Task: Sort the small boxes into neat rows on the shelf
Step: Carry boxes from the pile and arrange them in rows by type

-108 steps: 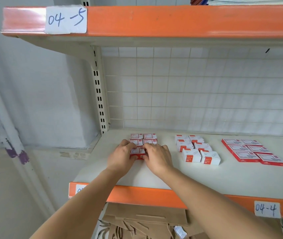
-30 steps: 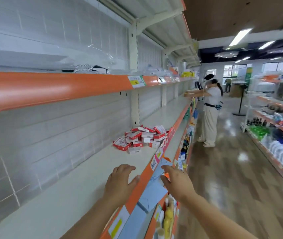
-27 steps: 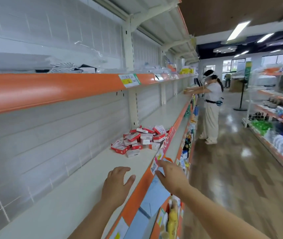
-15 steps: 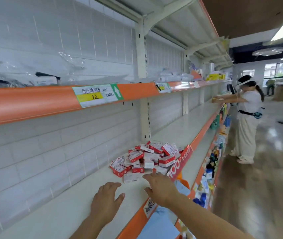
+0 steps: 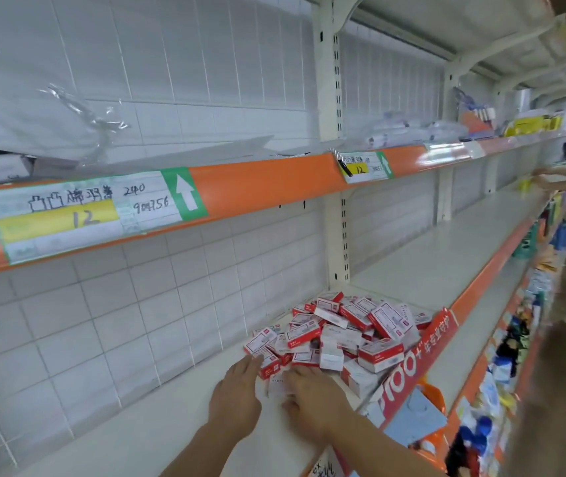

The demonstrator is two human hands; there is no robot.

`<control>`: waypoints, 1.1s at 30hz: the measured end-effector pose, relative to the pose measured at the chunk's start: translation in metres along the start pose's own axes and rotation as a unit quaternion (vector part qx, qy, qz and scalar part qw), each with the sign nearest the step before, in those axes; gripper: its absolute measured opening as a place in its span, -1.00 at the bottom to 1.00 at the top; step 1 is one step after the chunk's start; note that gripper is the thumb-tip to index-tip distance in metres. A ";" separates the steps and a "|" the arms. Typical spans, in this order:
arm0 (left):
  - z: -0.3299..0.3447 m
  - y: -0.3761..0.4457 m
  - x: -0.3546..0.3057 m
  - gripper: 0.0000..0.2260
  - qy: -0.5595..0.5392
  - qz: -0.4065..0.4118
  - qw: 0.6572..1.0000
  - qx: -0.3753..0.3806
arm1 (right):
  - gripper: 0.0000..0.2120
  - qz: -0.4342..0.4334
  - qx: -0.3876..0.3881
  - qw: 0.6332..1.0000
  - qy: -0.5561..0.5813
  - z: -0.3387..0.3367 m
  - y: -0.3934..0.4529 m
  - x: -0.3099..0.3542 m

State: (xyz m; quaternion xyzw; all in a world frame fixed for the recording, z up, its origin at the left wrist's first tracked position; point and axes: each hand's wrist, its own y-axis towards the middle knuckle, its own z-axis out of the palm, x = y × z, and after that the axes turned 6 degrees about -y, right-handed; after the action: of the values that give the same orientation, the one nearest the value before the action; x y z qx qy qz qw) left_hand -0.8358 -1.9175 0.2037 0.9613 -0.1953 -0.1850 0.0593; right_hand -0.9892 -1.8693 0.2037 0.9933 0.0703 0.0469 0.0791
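Red-and-white small cardboard boxes (image 5: 340, 330) sit in a messy heap on the pale off-white metal shelf (image 5: 144, 438), piled any old way, some flat, some tilted on top of others. The heap is toward the shelf's front edge, just past the cream slotted upright post (image 5: 340, 215) at the back, and it reaches nearly to the orange front lip.

Both hands are at the near side of the pile. The left hand (image 5: 237, 395) lies flat with fingers straight and together, fingertips touching the nearest red box at the heap's near-left corner. The right hand (image 5: 311, 395) is palm down just beside it, fingers spread over a white box (image 5: 276, 387) lying flat on the shelf; can't really tell if it's gripping that box or only pressing on it.

A red banner with white lettering (image 5: 416, 359) hangs on the shelf's front edge right by the heap. Above, the orange edge strip of the upper shelf (image 5: 264, 187) carries a handwritten price label with a yellow band and a green arrow (image 5: 95, 211), and a second similar label (image 5: 366, 166) further along. Crinkled clear plastic wrap (image 5: 82, 115) sits on that upper shelf. Far down the aisle on the right, another person's arm (image 5: 564, 175) reaches to the shelving.
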 end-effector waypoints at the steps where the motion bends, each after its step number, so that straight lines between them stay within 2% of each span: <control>1: 0.001 0.006 0.000 -0.34 0.008 0.003 1.000 0.006 | -0.61 -0.001 -0.002 1.000 -0.001 0.001 0.003 0.000; 10: 0.008 0.043 0.002 -0.39 0.087 0.062 0.993 0.058 | -0.58 -0.003 -0.017 1.000 -0.015 0.012 0.009 -0.002; 14: 0.005 0.048 0.008 -0.38 0.058 0.072 0.993 0.077 | -0.57 0.004 -0.025 1.000 -0.016 0.014 0.010 0.000; 18: 0.008 0.048 0.012 -0.44 0.048 0.079 0.994 0.051 | -0.55 0.007 -0.029 0.999 -0.024 0.016 0.010 0.003; 23: 0.006 0.042 0.017 -0.54 0.118 0.096 0.988 0.017 | -0.59 0.018 -0.037 0.999 -0.022 0.018 0.009 0.004; 27: 0.003 0.029 0.021 -0.56 0.134 0.060 0.989 0.004 | -0.64 0.018 -0.045 0.999 -0.010 0.020 0.010 0.005; 33: 0.006 0.002 0.016 -0.61 0.063 -0.018 0.998 -0.009 | -0.65 -0.010 -0.035 0.999 0.025 0.016 0.008 0.005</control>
State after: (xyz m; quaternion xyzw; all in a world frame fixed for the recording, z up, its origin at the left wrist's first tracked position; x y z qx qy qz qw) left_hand -0.8250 -1.9262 0.1934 0.9739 -0.1720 -0.1267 0.0766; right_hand -0.9818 -1.8785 0.1892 0.9877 0.0807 0.0734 0.1122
